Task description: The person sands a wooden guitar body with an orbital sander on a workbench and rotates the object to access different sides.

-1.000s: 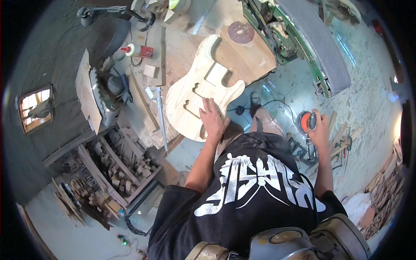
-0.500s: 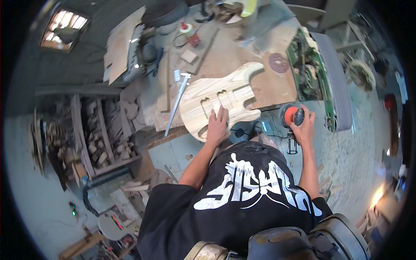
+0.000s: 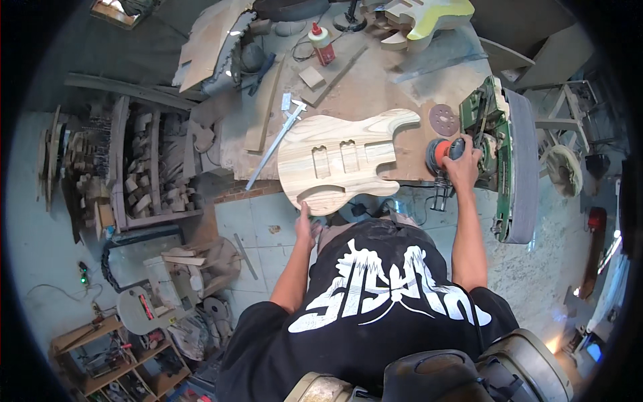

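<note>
A pale, bare wood guitar body with routed pockets lies on the workbench, its lower edge jutting past the bench's front. My left hand grips that near lower-left edge, thumb against the rim and the other fingers mostly hidden beneath. To the right, my right hand is wrapped round a random orbital sander with an orange and black body. The sander is tipped on its side at the bench's front edge, its pad facing the guitar body but apart from it. Whether it touches the bench I cannot tell.
A caliper lies left of the body. Behind are wood strips, a glue bottle and another guitar body with yellow on it. A sanding disc lies beside a green belt-sander-like machine at right. Shelves of offcuts stand left.
My left hand has slid off the guitar body's top face to its near edge. My right hand has brought the sander up from beyond the bench edge to the bench front.
</note>
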